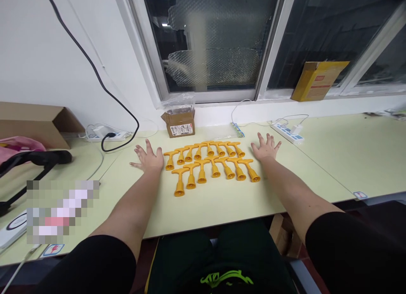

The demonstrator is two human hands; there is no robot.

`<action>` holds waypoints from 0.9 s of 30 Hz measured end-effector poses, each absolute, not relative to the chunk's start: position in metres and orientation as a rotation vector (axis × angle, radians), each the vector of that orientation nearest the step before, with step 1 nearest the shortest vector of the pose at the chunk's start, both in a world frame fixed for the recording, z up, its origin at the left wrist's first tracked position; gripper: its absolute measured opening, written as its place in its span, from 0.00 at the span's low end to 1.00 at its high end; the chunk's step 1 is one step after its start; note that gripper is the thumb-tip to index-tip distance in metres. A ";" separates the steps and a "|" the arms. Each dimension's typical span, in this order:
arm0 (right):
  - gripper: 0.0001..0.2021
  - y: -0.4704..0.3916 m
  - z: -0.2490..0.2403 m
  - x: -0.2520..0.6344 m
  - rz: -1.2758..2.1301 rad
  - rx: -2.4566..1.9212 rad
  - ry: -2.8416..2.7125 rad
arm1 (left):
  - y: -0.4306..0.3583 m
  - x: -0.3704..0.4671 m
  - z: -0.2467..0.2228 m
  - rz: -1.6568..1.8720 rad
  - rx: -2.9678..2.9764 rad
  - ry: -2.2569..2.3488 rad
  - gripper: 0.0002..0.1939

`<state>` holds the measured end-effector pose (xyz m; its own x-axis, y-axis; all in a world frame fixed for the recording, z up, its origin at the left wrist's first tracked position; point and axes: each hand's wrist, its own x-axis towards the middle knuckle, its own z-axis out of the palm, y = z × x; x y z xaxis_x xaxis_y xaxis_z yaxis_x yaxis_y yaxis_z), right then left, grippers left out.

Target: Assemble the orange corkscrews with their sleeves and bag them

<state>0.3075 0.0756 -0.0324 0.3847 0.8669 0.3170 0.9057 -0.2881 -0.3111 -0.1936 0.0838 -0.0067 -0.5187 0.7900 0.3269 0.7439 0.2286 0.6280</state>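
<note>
so, yellow t-shaped pieces between spread left fingers and spread right fingers

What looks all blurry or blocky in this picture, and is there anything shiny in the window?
In the head view, coarse squares hide a patch over the left of the table; the head view's dark window shows a small white glint; also in the head view, the yellow T-shaped pieces, left hand and right hand look fairly clear.

There are fifteen yellow pieces (eight behind seven), two hands and two power strips.
</note>
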 end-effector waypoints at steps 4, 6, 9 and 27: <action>0.41 0.079 -0.030 0.307 -0.005 -2.356 -1.548 | 0.093 -0.195 -0.008 1.084 1.450 2.443 0.39; 0.43 0.081 -0.029 0.308 0.060 -2.422 -1.557 | 0.097 -0.196 -0.010 1.088 1.422 2.422 0.40; 0.47 0.086 -0.029 0.310 0.138 -2.484 -1.589 | 0.104 -0.198 -0.013 1.089 1.380 2.389 0.42; 0.51 0.094 -0.026 0.314 0.310 -2.539 -1.674 | 0.105 -0.194 0.004 0.363 1.458 2.498 0.43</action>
